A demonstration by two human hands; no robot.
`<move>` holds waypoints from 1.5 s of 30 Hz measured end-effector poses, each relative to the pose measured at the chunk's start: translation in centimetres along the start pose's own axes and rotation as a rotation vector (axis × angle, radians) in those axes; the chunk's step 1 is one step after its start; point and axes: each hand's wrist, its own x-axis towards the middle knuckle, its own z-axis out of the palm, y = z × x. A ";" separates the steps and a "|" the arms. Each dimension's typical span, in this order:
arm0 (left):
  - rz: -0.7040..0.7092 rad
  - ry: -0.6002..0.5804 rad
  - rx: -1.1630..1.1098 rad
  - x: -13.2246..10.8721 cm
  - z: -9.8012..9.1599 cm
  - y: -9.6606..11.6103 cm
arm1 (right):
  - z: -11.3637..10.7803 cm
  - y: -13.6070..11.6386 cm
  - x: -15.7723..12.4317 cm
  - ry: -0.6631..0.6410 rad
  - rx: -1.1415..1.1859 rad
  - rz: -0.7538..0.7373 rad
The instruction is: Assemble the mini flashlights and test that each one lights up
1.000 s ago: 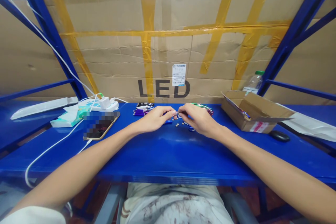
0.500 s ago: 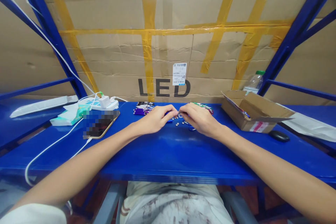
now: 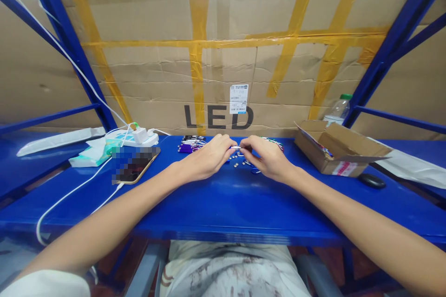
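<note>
My left hand (image 3: 210, 157) and my right hand (image 3: 267, 154) meet over the blue table, fingers closed in a pinch. Between their fingertips is a small silvery tube-like piece (image 3: 236, 147), mostly covered by the fingers. My left fingers grip its left end and my right fingers its right end. Just below the fingertips lie several small round silver button cells (image 3: 236, 164). Blue metal pieces (image 3: 255, 171) lie beside and partly under my right hand. Left of my left hand is a row of purple and black slim pieces (image 3: 188, 147) with metal ends. Green and red ones (image 3: 275, 141) lie behind my right hand.
An open cardboard box (image 3: 344, 153) stands at the right, with a black mouse (image 3: 371, 180) by it and a bottle (image 3: 338, 109) behind. At the left are a phone (image 3: 139, 167), tissue pack (image 3: 91, 154), power strip (image 3: 148, 139) and white cables. A cardboard sheet (image 3: 156, 79) backs the table.
My fingertips have drawn slightly apart, and the silvery piece between them now shows. My left hand has turned a little, its knuckles higher. The rest lies as before.
</note>
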 end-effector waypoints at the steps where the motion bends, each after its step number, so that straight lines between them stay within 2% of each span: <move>1: 0.005 0.002 0.014 0.0 0.1 -0.1 | 0.0 -0.1 0.1 -0.002 0.040 0.033; 4: 0.039 0.011 0.078 0.0 0.4 -0.5 | 0.0 -0.6 0.4 -0.029 0.260 0.197; 11: 0.161 0.084 0.291 0.0 1.1 -1.2 | -0.3 -0.8 1.4 -0.184 1.059 0.738; 14: 0.159 0.095 0.299 0.0 1.2 -1.1 | -0.3 -0.5 1.5 -0.209 1.209 0.820; 17: 0.105 0.108 0.185 -0.1 1.3 -1.0 | 0.1 -0.3 1.3 -0.149 1.124 0.751; 21: -0.088 0.122 -0.061 0.1 1.5 -0.6 | 0.7 -0.1 0.9 -0.042 0.747 0.544; 24: -0.239 0.087 -0.197 0.2 1.6 -0.4 | 0.6 -0.1 0.6 -0.047 0.422 0.380; 26: -0.266 0.074 -0.220 0.2 1.7 -0.4 | 0.4 -0.1 0.5 -0.088 0.331 0.333; 28: -0.238 0.073 -0.194 0.1 1.9 -0.5 | 0.2 -0.3 0.6 -0.135 0.407 0.388; 31: -0.151 0.080 -0.124 0.0 2.2 -1.0 | 0.2 -0.4 0.9 -0.195 0.642 0.525; 35: -0.086 0.048 -0.062 -0.1 2.1 -1.3 | 0.1 0.0 1.0 -0.248 0.739 0.559; 39: -0.080 -0.067 -0.051 -0.2 1.4 -1.2 | -0.7 1.1 0.8 -0.403 0.607 0.517; 43: -0.060 -0.227 -0.052 -0.4 1.3 -1.0 | -2.3 2.7 0.5 -0.464 0.257 0.498; 45: -0.059 -0.282 -0.055 -0.6 1.4 -1.1 | -3.2 3.5 0.3 -0.648 0.275 0.522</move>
